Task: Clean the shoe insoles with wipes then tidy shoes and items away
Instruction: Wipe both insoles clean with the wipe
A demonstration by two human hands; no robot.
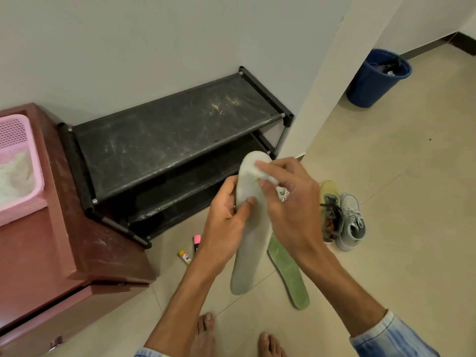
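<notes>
Both hands are busy: left hand (pixel 226 215) grips a pale insole (pixel 248 228), right hand (pixel 288 197) pinches a wipe (pixel 262 172) against it.

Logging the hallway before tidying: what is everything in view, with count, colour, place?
pale insole: one, off-white, held above the floor
wipe: one, white, on the pale insole's top end
green insole: one, green, on the floor
yellow shoe: one, yellow-green, floor at right
grey shoe: one, pale grey, beside the yellow shoe
shoe rack: one, black, against the wall
cabinet: one, red-brown, left
basket: one, pink, on the cabinet
bin: one, blue, far right
markers: two, pink-capped and yellow-capped, floor by the rack
feet: two, bare, bottom edge
left hand: one, grips the pale insole
right hand: one, pinches the wipe
</notes>
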